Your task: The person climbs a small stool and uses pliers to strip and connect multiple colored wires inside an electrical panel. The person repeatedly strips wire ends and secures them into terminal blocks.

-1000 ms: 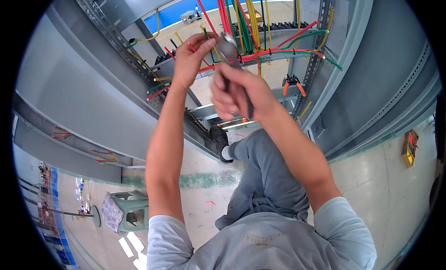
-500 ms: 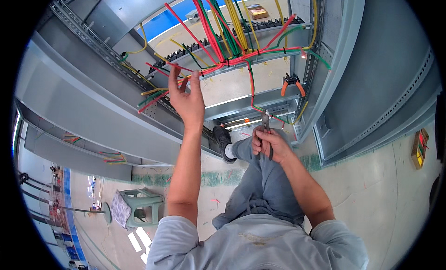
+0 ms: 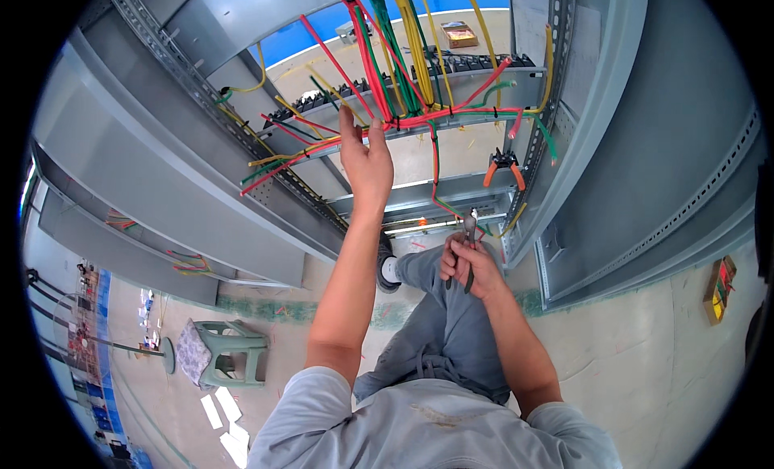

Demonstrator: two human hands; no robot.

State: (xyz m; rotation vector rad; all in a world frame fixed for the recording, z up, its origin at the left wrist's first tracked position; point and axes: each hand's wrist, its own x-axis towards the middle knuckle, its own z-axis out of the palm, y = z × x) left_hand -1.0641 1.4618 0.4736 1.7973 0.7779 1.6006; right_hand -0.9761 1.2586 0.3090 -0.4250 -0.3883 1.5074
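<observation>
Red, green and yellow wires run in a tied bundle (image 3: 419,120) along the cabinet's crossbar. My left hand (image 3: 368,164) is up at this bundle, its thumb and fingers apart and grasping no wire that I can see. Some fingers may be hidden behind the hand; whether it touches the wires I cannot tell. Lower down, in front of my thigh, my right hand (image 3: 476,269) is closed round the dark handles of a pair of pliers (image 3: 470,223), jaws pointing up. A red and green wire pair (image 3: 436,166) drops from the bundle toward the pliers' jaws.
An orange-handled hand tool (image 3: 504,169) hangs at the frame's right post. Grey cabinet panels (image 3: 185,170) flank both sides. A green stool (image 3: 234,352) stands at lower left. Open boxes lie on the floor, one at right (image 3: 719,290) and one beyond the frame (image 3: 459,35).
My left hand has moved right along the bundle, toward the central tie. The pliers in my right hand have dropped slightly away from the hanging wire pair. The view has shifted a little.
</observation>
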